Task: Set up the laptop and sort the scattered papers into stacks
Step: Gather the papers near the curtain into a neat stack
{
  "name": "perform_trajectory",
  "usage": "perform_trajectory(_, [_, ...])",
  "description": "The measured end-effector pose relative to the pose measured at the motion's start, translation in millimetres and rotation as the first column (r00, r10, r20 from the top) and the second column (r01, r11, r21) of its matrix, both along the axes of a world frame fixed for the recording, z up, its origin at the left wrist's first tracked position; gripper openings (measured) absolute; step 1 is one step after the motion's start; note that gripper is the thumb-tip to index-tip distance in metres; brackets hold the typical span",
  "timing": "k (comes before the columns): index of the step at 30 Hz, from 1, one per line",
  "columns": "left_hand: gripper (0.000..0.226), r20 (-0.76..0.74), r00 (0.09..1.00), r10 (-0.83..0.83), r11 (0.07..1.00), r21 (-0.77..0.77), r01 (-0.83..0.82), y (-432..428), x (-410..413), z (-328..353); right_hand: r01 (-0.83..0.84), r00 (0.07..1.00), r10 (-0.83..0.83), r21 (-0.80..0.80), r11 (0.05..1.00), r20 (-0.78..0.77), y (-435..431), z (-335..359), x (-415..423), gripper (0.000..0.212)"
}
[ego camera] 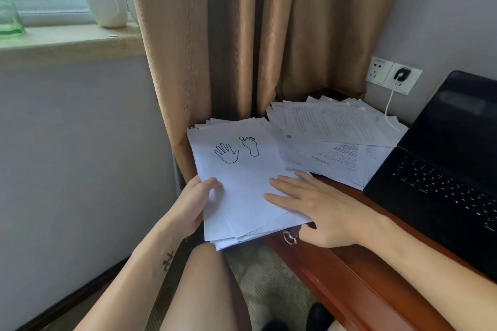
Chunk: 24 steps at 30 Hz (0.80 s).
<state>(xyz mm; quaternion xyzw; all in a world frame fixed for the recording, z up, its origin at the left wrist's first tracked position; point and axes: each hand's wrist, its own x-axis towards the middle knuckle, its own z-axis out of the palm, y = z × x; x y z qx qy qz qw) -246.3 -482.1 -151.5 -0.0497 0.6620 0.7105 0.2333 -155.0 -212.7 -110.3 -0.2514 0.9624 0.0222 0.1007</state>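
Hand-and-foot outlines on top sheet (243, 185); text on neighbouring pages (332, 126) illegible.

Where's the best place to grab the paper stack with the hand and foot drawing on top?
Take the stack by its left edge, coming from the left: that side overhangs the desk, so fingers slip underneath, thumb on top, as the left hand grips it. The right hand, flat on top, steadies the loose sheets.

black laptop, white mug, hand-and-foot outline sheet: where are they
black open laptop (443, 177): head view, keyboard
white ceramic mug (100, 0): head view, side wall
white hand-and-foot outline sheet (242, 185): head view, blank middle
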Motion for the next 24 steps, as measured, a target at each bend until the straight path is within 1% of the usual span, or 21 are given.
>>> perform_trajectory(2, [0.026, -0.008, 1.0, 0.023, 1.0, -0.004, -0.023, 2, 0, -1, 0.092, 0.996, -0.091, -0.085, 0.992, 0.017, 4, -4, 13, 0.075])
perform_trajectory(3, [0.025, -0.015, 0.999, 0.033, 0.999, 0.003, -0.033, 3, 1, -2, 0.132, 0.991, -0.131, -0.157, 0.979, 0.017, 2, -7, 18, 0.071])
perform_trajectory(5, [0.022, -0.044, 0.998, 0.039, 0.999, 0.033, -0.037, 5, 2, -3, 0.203, 0.975, -0.222, -0.336, 0.92, -0.02, -8, -16, 24, 0.063])
perform_trajectory(6, [0.023, -0.064, 0.997, 0.036, 0.998, 0.051, -0.033, 6, 3, -3, 0.249, 0.958, -0.285, -0.392, 0.886, -0.034, -14, -22, 23, 0.063])
perform_trajectory(7, [0.025, -0.083, 0.996, 0.036, 0.998, 0.061, -0.031, 7, 4, -3, 0.298, 0.937, -0.346, -0.411, 0.862, -0.045, -19, -28, 21, 0.064])
perform_trajectory(9, [0.03, -0.106, 0.993, 0.053, 0.997, 0.065, -0.047, 9, 5, -4, 0.365, 0.904, -0.417, -0.341, 0.867, -0.092, -26, -40, 15, 0.065])
perform_trajectory(10, [0.029, -0.113, 0.992, 0.061, 0.996, 0.067, -0.054, 10, 6, -4, 0.36, 0.896, -0.417, -0.298, 0.884, -0.153, -28, -45, 12, 0.063])
perform_trajectory(12, [0.024, -0.115, 0.99, 0.078, 0.994, 0.082, -0.069, 11, 6, -3, 0.297, 0.862, -0.384, -0.284, 0.912, -0.331, -31, -55, 8, 0.057])
perform_trajectory(14, [0.018, -0.1, 0.991, 0.093, 0.991, 0.107, -0.083, 13, 6, -1, 0.227, 0.802, -0.347, -0.289, 0.93, -0.487, -33, -61, 6, 0.046])
perform_trajectory(16, [0.017, -0.104, 0.99, 0.098, 0.991, 0.106, -0.087, 14, 8, 0, 0.181, 0.773, -0.309, -0.274, 0.945, -0.555, -39, -63, 6, 0.041])
perform_trajectory(17, [0.017, -0.114, 0.989, 0.098, 0.992, 0.091, -0.088, 15, 8, 0, 0.166, 0.776, -0.292, -0.266, 0.95, -0.559, -40, -63, 5, 0.04])
perform_trajectory(18, [0.018, -0.12, 0.987, 0.103, 0.993, 0.074, -0.094, 16, 8, -1, 0.151, 0.786, -0.283, -0.273, 0.95, -0.549, -39, -62, 4, 0.04])
perform_trajectory(19, [0.02, -0.122, 0.986, 0.111, 0.993, 0.06, -0.104, 16, 7, -2, 0.144, 0.806, -0.295, -0.313, 0.939, -0.514, -36, -60, 2, 0.04])
perform_trajectory(20, [0.021, -0.122, 0.985, 0.121, 0.992, 0.051, -0.115, 16, 6, -3, 0.145, 0.831, -0.327, -0.392, 0.909, -0.45, -34, -56, -1, 0.039])
perform_trajectory(21, [0.021, -0.12, 0.984, 0.132, 0.991, 0.044, -0.128, 15, 5, -4, 0.165, 0.857, -0.374, -0.5, 0.85, -0.355, -30, -50, -4, 0.037])
perform_trajectory(22, [0.021, -0.118, 0.983, 0.142, 0.99, 0.038, -0.138, 15, 3, -5, 0.208, 0.873, -0.428, -0.616, 0.76, -0.233, -26, -41, -8, 0.033])
perform_trajectory(23, [0.022, -0.118, 0.982, 0.146, 0.989, 0.033, -0.143, 14, 2, -5, 0.275, 0.879, -0.468, -0.714, 0.644, -0.085, -20, -30, -14, 0.028])
perform_trajectory(24, [0.022, -0.118, 0.982, 0.149, 0.989, 0.031, -0.146, 14, 1, -5, 0.35, 0.874, -0.481, -0.775, 0.525, 0.069, -13, -20, -22, 0.025])
